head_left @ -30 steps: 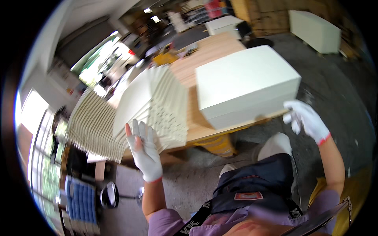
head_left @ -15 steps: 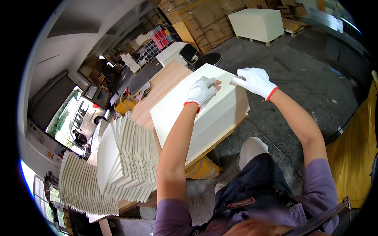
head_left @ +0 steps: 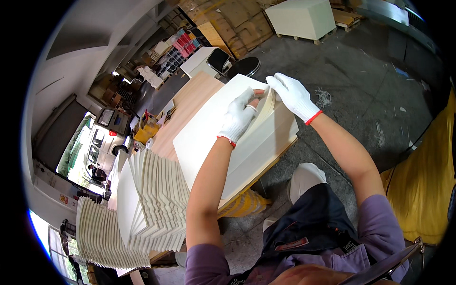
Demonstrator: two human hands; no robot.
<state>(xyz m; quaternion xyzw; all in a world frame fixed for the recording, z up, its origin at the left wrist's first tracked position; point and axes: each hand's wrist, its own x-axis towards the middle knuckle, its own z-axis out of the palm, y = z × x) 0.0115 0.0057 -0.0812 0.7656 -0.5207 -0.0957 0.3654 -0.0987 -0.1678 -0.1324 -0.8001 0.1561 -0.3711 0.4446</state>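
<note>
A thick stack of white paper sheets (head_left: 204,128) lies on the wooden table in front of me. My right hand (head_left: 290,96), in a white knit glove with a red cuff, grips the stack's far right corner. Several sheets bend upward there, and their edges (head_left: 267,105) fan out between my hands. My left hand (head_left: 237,116), gloved the same way with bare fingertips showing, rests on the top sheet beside the raised edges. Its thumb and fingers are apart. The right fingertips are partly hidden behind the lifted corner.
Fanned piles of folded white sheets (head_left: 156,199) stand at the left. A yellow bag (head_left: 146,129) sits on the wooden tabletop (head_left: 190,99). Beyond are a black chair (head_left: 243,66) and a white block-shaped stack (head_left: 304,19) on a pallet. Yellow sheeting (head_left: 422,190) hangs at right.
My right hand has moved left onto the stack's corner and taken hold of sheets, which now curve upward. My left hand still lies on top, slightly shifted. The view has tilted a little.
</note>
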